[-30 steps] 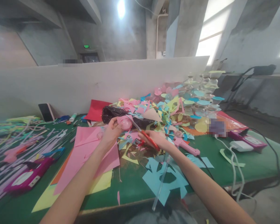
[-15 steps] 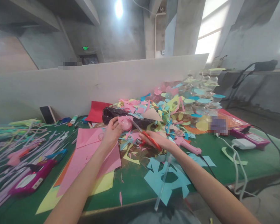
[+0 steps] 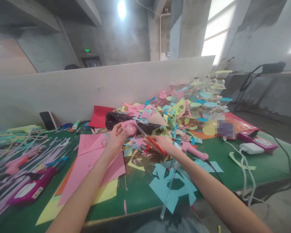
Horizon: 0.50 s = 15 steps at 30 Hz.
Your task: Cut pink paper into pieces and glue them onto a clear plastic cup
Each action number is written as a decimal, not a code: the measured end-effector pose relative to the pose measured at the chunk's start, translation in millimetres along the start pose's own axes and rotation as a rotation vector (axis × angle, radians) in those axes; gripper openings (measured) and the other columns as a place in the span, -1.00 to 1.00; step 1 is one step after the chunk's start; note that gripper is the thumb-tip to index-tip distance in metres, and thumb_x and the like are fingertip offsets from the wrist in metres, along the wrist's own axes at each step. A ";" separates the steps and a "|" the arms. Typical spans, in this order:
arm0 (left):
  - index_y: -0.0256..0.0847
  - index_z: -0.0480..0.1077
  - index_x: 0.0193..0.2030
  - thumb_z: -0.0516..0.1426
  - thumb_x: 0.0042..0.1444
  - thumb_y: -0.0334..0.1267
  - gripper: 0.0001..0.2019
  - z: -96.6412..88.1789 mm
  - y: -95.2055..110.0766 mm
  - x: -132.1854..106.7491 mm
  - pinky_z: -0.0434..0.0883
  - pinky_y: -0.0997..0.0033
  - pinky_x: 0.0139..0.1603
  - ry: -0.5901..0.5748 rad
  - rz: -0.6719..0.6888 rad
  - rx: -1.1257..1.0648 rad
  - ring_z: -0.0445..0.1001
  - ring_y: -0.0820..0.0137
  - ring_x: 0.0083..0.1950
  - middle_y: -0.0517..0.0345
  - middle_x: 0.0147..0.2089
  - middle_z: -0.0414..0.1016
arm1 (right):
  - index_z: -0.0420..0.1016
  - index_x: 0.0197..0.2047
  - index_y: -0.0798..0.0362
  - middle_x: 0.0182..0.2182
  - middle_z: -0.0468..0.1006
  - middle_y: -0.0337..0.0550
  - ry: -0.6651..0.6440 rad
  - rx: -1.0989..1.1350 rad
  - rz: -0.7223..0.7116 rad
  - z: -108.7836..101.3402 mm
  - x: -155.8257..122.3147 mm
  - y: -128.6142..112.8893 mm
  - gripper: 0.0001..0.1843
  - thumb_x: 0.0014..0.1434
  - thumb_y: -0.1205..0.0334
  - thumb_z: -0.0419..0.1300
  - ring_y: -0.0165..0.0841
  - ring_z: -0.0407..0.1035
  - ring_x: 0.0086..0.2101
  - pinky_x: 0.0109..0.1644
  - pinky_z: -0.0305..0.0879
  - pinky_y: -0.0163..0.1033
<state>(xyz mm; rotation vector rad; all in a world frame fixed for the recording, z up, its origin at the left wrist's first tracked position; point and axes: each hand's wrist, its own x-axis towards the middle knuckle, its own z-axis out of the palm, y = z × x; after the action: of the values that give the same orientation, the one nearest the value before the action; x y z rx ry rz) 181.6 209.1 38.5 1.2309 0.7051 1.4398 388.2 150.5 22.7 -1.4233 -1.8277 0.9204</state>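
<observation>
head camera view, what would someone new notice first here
The heap of coloured paper scraps piled at the far middle of the green table catches the eye first, with stacked clear domes rising at its right end. In front of it the left hand holds a small pink ball while the right hand holds red-handled scissors, blades pointing at it. A big pink sheet lies beneath the left forearm.

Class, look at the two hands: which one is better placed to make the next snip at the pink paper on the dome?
Probably the right. The right hand grips the red-handled scissors, with the blades aimed at the pink dome, and the left hand is occupied holding that dome up.
</observation>
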 end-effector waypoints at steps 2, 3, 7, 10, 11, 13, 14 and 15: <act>-0.15 0.29 -0.10 0.40 -0.24 -0.14 -0.44 -1.0 -1.8 0.8 0.45 0.39 -0.07 0.006 -0.013 -0.019 0.48 0.40 -0.09 0.12 -0.05 0.46 | 0.28 -0.49 0.03 -0.59 0.33 -0.30 0.026 -0.001 0.031 0.8 1.0 0.9 -0.46 0.04 -0.33 0.09 -0.41 0.24 -0.54 -0.48 0.09 -0.35; -0.15 0.30 -0.10 0.40 -0.25 -0.16 -0.44 -1.4 -2.4 1.0 0.45 0.39 -0.07 0.007 -0.019 -0.031 0.48 0.40 -0.09 0.12 -0.06 0.46 | 0.29 -0.49 0.04 -0.60 0.33 -0.30 0.033 0.002 0.043 1.2 1.2 1.3 -0.46 0.03 -0.33 0.10 -0.41 0.24 -0.55 -0.49 0.08 -0.35; -0.15 0.29 -0.10 0.40 -0.23 -0.18 -0.46 -2.4 -2.6 1.1 0.45 0.38 -0.04 0.012 -0.019 -0.060 0.49 0.42 -0.10 0.12 -0.07 0.48 | 0.28 -0.43 0.04 -0.58 0.36 -0.29 0.009 0.038 0.026 2.6 -0.8 1.5 -0.45 0.05 -0.34 0.09 -0.42 0.26 -0.56 -0.52 0.08 -0.36; -0.15 0.29 -0.09 0.38 -0.20 -0.17 -0.47 -1.5 -2.1 0.2 0.45 0.38 -0.07 0.008 -0.012 -0.038 0.50 0.42 -0.14 0.13 -0.10 0.49 | 0.22 -0.39 0.03 -0.54 0.35 -0.29 -0.009 -0.005 -0.051 1.9 -4.1 -0.5 -0.47 0.10 -0.33 0.05 -0.43 0.24 -0.53 -0.49 0.10 -0.36; -0.15 0.28 -0.09 0.38 -0.19 -0.17 -0.47 -0.8 -1.8 -0.3 0.46 0.39 -0.10 0.000 -0.010 -0.029 0.51 0.42 -0.16 0.13 -0.12 0.50 | 0.21 -0.40 0.02 -0.54 0.34 -0.30 -0.015 -0.029 -0.067 1.3 -5.0 -1.3 -0.47 0.12 -0.33 0.03 -0.43 0.23 -0.52 -0.47 0.10 -0.35; -0.15 0.28 -0.08 0.38 -0.20 -0.17 -0.46 0.7 -0.9 -1.4 0.47 0.42 -0.17 -0.016 -0.012 -0.017 0.51 0.42 -0.21 0.14 -0.15 0.51 | 0.19 -0.40 0.02 -0.53 0.31 -0.31 -0.036 -0.058 -0.082 -0.1 -5.9 -2.6 -0.48 0.14 -0.32 0.01 -0.43 0.21 -0.52 -0.46 0.11 -0.35; -0.16 0.28 -0.08 0.38 -0.21 -0.17 -0.45 1.4 -0.3 -1.9 0.47 0.43 -0.19 -0.020 -0.012 -0.016 0.51 0.43 -0.23 0.14 -0.17 0.51 | 0.19 -0.40 0.02 -0.53 0.30 -0.31 -0.047 -0.061 -0.086 -0.7 -5.8 -2.9 -0.48 0.14 -0.32 0.00 -0.43 0.20 -0.52 -0.45 0.11 -0.35; -0.16 0.29 -0.08 0.38 -0.22 -0.17 -0.45 1.9 0.4 -2.4 0.47 0.44 -0.21 -0.021 -0.012 -0.018 0.51 0.43 -0.25 0.15 -0.18 0.51 | 0.19 -0.40 0.02 -0.53 0.30 -0.31 -0.052 -0.058 -0.090 -1.2 -5.3 -2.9 -0.48 0.15 -0.32 0.00 -0.43 0.20 -0.51 -0.45 0.11 -0.35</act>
<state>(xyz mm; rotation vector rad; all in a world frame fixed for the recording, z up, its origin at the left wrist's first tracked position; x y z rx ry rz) 183.1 206.4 38.6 1.2238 0.6833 1.4186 388.8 145.0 25.5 -1.3513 -1.9547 0.8732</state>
